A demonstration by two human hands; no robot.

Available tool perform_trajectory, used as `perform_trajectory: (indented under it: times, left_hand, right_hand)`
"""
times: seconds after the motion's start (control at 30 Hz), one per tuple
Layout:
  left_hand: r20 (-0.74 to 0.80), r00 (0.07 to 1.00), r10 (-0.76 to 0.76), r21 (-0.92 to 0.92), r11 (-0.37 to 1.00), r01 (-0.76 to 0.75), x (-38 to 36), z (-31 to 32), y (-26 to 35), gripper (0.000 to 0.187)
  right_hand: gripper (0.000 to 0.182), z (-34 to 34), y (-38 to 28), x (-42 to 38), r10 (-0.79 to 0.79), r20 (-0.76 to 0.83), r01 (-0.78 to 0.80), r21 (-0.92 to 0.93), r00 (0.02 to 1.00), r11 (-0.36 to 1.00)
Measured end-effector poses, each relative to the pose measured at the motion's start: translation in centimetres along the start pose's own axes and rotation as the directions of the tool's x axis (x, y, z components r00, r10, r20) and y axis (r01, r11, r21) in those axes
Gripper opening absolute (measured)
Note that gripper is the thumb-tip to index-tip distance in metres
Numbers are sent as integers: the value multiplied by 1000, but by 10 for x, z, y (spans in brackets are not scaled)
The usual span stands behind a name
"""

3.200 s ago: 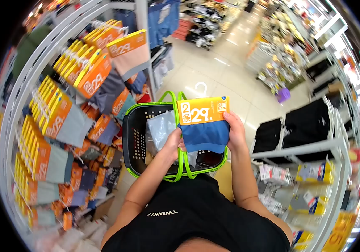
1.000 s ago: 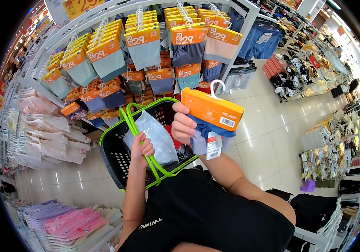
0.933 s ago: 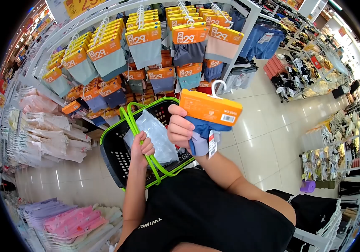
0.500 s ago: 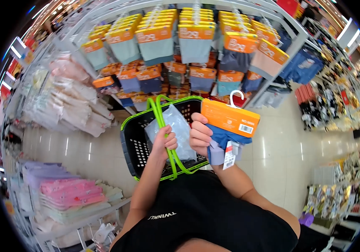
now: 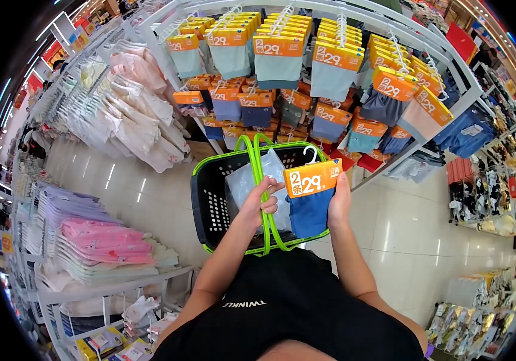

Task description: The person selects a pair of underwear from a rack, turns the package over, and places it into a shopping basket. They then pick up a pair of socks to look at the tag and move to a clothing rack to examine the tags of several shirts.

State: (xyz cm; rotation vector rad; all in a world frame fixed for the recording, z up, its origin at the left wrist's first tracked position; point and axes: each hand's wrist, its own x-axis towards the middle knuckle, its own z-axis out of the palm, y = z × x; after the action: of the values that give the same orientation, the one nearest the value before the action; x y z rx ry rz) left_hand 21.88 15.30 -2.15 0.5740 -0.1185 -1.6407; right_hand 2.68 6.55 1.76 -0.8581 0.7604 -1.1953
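Your left hand [image 5: 261, 201] curls on the green basket handles [image 5: 256, 162] while your right hand [image 5: 340, 206] clamps the blue garment pack [image 5: 311, 213], centre frame, now flipped from barcode to price side [image 5: 313, 180], making "29" readable.

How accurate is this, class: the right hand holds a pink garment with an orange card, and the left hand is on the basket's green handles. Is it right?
Not quite: the head view shows the garment in the right hand is blue, not pink. The orange card, and the left hand on the green handles of the basket, are as stated.
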Motion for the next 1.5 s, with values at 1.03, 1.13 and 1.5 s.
perform_trajectory:
  times: [1.03,1.13,1.5]
  left_hand:
    - [-197,970,141,82,989,-127,-26,-16,13,26]
    - [-229,963,144,32,990,-141,-37,-33,29,25]
    - [-304,916,263,-9,960,-279,-85,-123,140,19]
  right_hand:
    - [27,13,-36,25,412,488,-70,-576,770,814]
    - [29,28,-15,37,494,524,-16,-675,694,738]
    - [29,159,81,52,544,536,-155,-606,645,780]
